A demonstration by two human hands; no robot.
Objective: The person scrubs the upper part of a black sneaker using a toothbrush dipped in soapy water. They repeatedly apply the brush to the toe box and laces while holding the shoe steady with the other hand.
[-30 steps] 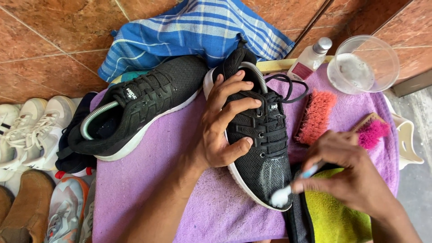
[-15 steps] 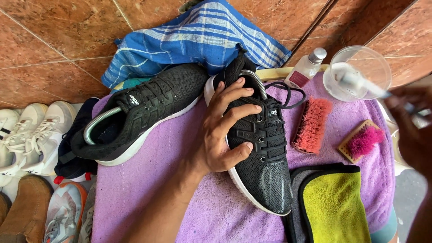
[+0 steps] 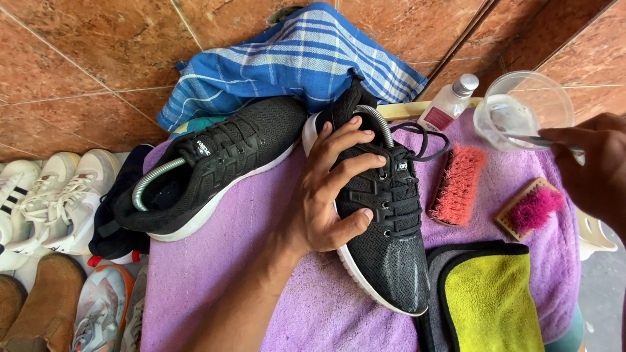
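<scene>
Holding the black shoe (image 3: 381, 228) down on the purple towel (image 3: 248, 280), your left hand (image 3: 329, 195) is spread over its laces and collar, fingers curled against the upper and thumb on the near side; that grip matches both earlier frames, and the shoe lies where it did, toe pointing toward the towel's near edge. Your right hand (image 3: 590, 163) is what has changed. A second ago it was low by the shoe's toe, working a small white-tipped brush against the mesh; half a second ago it had lifted away to the right edge. Now it sits at the far right of the towel, fingers pinched on the thin brush handle (image 3: 535, 139), whose tip reaches into the clear plastic bowl (image 3: 521, 107) of water. The toe of the shoe shows a wet sheen where the brush had been.

The second black shoe (image 3: 215, 166) lies on its side at the towel's far left part, just beside the first, unmoved. A small clear bottle (image 3: 448, 103) stands near the bowl. The coral scrub brush (image 3: 456, 186) and the wooden brush with pink bristles (image 3: 529, 208) rest between shoe and right edge, and the yellow-green cloth (image 3: 492, 300) sits at the near right corner. A blue plaid cloth (image 3: 293, 58) is bunched past the far edge.
</scene>
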